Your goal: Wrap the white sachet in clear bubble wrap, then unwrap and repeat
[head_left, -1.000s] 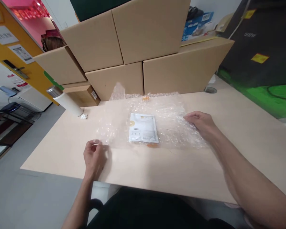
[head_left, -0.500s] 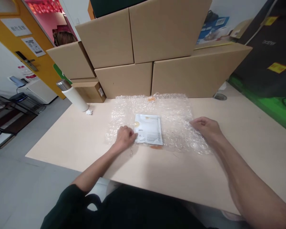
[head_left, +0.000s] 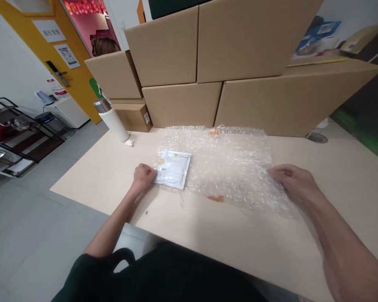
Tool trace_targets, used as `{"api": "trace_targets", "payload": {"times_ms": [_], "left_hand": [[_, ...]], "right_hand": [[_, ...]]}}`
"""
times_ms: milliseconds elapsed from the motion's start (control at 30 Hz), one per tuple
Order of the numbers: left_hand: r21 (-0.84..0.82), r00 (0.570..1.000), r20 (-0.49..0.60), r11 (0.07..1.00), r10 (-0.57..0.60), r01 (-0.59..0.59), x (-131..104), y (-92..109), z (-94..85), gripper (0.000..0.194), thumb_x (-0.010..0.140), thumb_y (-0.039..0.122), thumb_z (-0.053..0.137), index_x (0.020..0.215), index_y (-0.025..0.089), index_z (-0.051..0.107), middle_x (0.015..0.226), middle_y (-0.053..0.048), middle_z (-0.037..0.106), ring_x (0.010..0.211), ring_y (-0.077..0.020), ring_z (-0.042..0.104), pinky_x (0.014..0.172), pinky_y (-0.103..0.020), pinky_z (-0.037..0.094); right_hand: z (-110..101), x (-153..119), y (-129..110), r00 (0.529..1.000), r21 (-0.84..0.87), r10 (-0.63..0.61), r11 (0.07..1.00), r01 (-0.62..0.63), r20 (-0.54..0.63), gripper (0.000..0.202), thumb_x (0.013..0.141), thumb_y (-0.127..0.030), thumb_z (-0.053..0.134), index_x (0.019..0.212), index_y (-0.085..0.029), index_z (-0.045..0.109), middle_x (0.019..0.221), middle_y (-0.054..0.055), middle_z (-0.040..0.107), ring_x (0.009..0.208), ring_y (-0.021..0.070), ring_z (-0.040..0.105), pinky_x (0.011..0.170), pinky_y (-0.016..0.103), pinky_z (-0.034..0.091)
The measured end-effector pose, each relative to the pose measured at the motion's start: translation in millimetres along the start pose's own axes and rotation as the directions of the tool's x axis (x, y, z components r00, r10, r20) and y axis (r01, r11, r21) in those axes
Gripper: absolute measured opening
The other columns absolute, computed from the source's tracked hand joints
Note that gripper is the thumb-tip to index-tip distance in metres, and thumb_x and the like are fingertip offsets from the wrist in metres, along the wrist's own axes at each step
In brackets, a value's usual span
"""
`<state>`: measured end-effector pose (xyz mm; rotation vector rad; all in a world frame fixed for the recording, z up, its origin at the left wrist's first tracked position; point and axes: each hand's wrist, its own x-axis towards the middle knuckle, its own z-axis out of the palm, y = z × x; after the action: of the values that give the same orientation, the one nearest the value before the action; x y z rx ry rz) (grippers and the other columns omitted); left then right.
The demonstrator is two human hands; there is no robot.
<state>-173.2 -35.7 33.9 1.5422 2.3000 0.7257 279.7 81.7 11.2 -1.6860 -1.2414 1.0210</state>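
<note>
A flat white packet (head_left: 174,168) with small print and yellowish spots lies on the left part of a sheet of clear bubble wrap (head_left: 229,163). My left hand (head_left: 144,176) is closed, its thumb and fingers pinching the packet's left edge. At the sheet's right edge my right hand (head_left: 294,181) is closed in a pinch on the bubble wrap. The wrap is spread out over the pale table (head_left: 208,230). Orange-brown patches (head_left: 214,198) show at its near and far edges.
Cardboard boxes (head_left: 185,105) are stacked along the table's back. At the back left stand a white bottle with a metal cap (head_left: 113,123) and a smaller brown box (head_left: 130,116), with a crumpled white scrap (head_left: 129,143) beside the bottle. A person's head (head_left: 103,46) shows behind the boxes.
The packet has slid left across the bubble wrap together with my left hand. My right hand keeps its hold on the wrap's right edge. The whole view has shifted a little.
</note>
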Motion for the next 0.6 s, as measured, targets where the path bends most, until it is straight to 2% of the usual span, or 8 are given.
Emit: {"api": "trace_targets", "payload": {"times_ms": [100,200,267,333,400,467,533,600], "left_hand": [[0.028,0.999,-0.03,0.999,-0.018,0.018,1,-5,4.0,0.023,0.078,0.033,0.059,0.06,0.019,0.06,0.078,-0.007,0.061,0.095,-0.0246,0.057,0.079,-0.031,0.044],[0.046,1.0,-0.004,0.999,-0.01,0.01,-2,-8,6.4,0.023,0.083,0.034,0.056,0.068,0.018,0.062,0.084,-0.007,0.059,0.097,-0.0248,0.058,0.083,-0.033,0.044],[0.052,1.0,0.018,0.999,-0.004,0.003,-6,-8,6.2,0.023,0.086,0.035,0.054,0.072,0.018,0.062,0.085,-0.006,0.057,0.095,-0.0239,0.059,0.081,-0.033,0.044],[0.053,1.0,0.027,0.999,-0.003,0.002,-8,-8,5.5,0.024,0.088,0.035,0.053,0.074,0.018,0.061,0.087,-0.006,0.057,0.091,-0.0231,0.06,0.08,-0.033,0.044],[0.048,1.0,0.022,0.999,-0.007,0.006,-11,-8,5.3,0.023,0.089,0.035,0.052,0.075,0.018,0.061,0.087,-0.006,0.057,0.087,-0.0222,0.06,0.079,-0.033,0.044],[0.036,1.0,0.007,0.999,-0.015,0.015,-11,-8,5.7,0.021,0.088,0.034,0.054,0.075,0.019,0.06,0.086,-0.006,0.058,0.083,-0.0212,0.06,0.078,-0.032,0.044],[0.023,1.0,-0.011,0.999,-0.025,0.026,-11,-8,6.0,0.014,0.087,0.032,0.056,0.082,0.019,0.061,0.083,-0.005,0.059,0.079,-0.0203,0.059,0.074,-0.032,0.044],[-0.057,0.998,-0.031,0.997,-0.062,0.06,-10,-6,5.0,0.021,0.084,0.03,0.06,0.101,0.018,0.06,0.077,-0.001,0.06,0.073,-0.0187,0.06,0.069,-0.03,0.045]], "right_hand": [[-3,-3,-10,0.975,-0.198,-0.182,0.968,0.155,-0.129,0.026,0.072,-0.043,0.068,0.087,-0.021,0.068,0.081,0.008,0.065,0.067,0.021,0.055,0.065,0.037,0.044],[12,-21,-35,0.842,-0.362,-0.51,0.829,0.425,-0.179,0.037,0.083,-0.05,0.056,0.101,-0.02,0.068,0.108,0.015,0.066,0.083,0.0245,0.062,0.077,0.041,0.05],[38,-40,-54,0.758,-0.313,-0.653,0.721,0.618,-0.006,0.036,0.087,-0.048,0.053,0.105,-0.021,0.069,0.111,0.014,0.068,0.09,0.0258,0.064,0.08,0.042,0.052],[74,-59,-69,0.612,-0.232,-0.76,0.569,0.789,0.216,0.033,0.09,-0.045,0.052,0.106,-0.023,0.071,0.109,0.012,0.071,0.106,0.029,0.063,0.096,0.049,0.048],[114,-76,-77,0.454,-0.112,-0.75,0.461,0.88,0.48,0.038,0.096,-0.045,0.048,0.117,-0.022,0.07,0.12,0.013,0.07,0.117,0.031,0.059,0.104,0.053,0.043],[150,-90,-78,0.325,-0.046,-0.691,0.391,0.919,0.646,0.048,0.096,-0.051,0.05,0.128,-0.02,0.065,0.135,0.015,0.063,0.13,0.0347,0.051,0.108,0.058,0.037],[179,-99,-76,0.272,-0.056,-0.601,0.353,0.934,0.752,0.059,0.092,-0.057,0.056,0.137,-0.02,0.059,0.147,0.017,0.053,0.137,0.0384,0.043,0.109,0.06,0.035],[196,-106,-74,0.272,-0.095,-0.536,0.335,0.938,0.799,0.062,0.09,-0.057,0.06,0.14,-0.02,0.057,0.148,0.018,0.05,0.137,0.04,0.042,0.108,0.06,0.036]]}}
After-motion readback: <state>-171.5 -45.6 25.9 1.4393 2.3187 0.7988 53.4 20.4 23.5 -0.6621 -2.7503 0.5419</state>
